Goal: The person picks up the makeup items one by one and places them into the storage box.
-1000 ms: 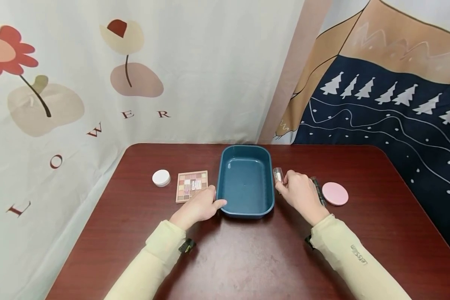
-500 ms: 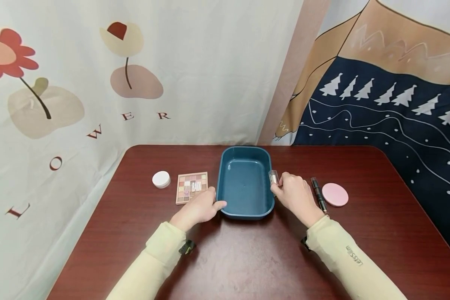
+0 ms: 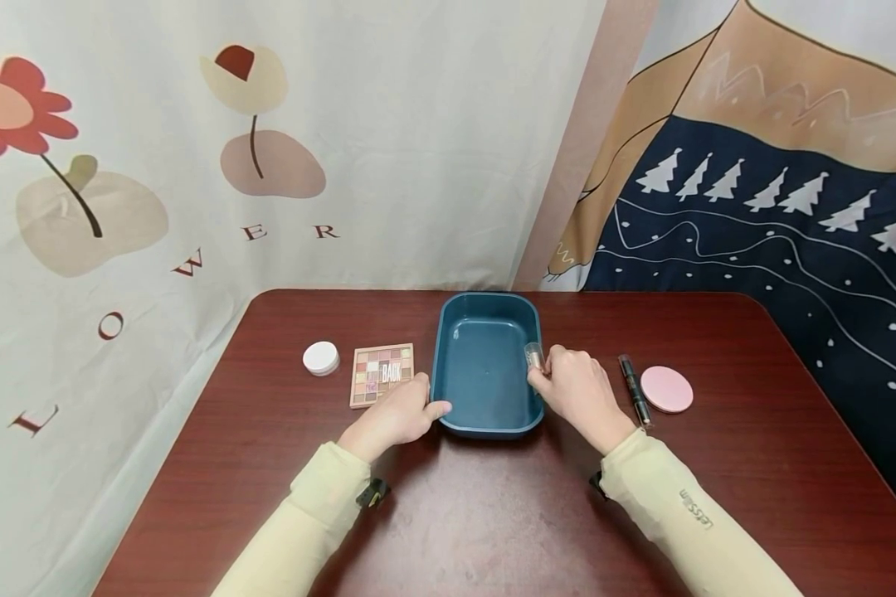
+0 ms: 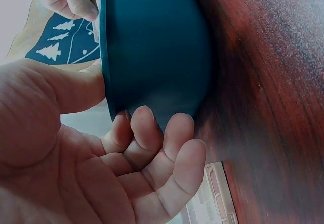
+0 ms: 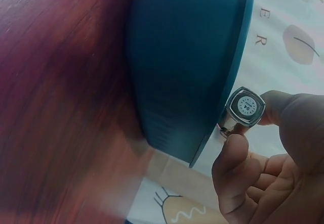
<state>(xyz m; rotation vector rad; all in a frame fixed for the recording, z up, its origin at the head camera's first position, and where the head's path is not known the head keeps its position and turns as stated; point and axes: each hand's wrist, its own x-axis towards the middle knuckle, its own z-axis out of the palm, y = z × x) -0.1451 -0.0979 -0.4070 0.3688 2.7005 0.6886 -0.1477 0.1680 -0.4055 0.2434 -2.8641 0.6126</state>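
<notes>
My left hand [image 3: 397, 412] grips the near left rim of a blue plastic tub [image 3: 485, 373], thumb over the edge. In the left wrist view its curled fingers [image 4: 177, 133] press against the tub's outer wall. My right hand [image 3: 578, 388] pinches a lipstick [image 3: 534, 356] between thumb and fingers, at the tub's right rim. Its clear end points over the tub's inside. In the right wrist view, the square base of the lipstick [image 5: 247, 106] bears a round "04" label. Beside my left hand lies an eyeshadow palette [image 3: 377, 373], partly behind it.
A round white jar [image 3: 321, 358] stands left of the palette. Right of my right hand lie a dark two-ended makeup stick [image 3: 635, 390] and a round pink compact [image 3: 667, 389]. A printed curtain [image 3: 403, 149] hangs behind the dark red table [image 3: 485, 514].
My right hand has lifted the lipstick and carried it left, from the table beside the tub to over its right rim. My left hand has kept its grip on the tub.
</notes>
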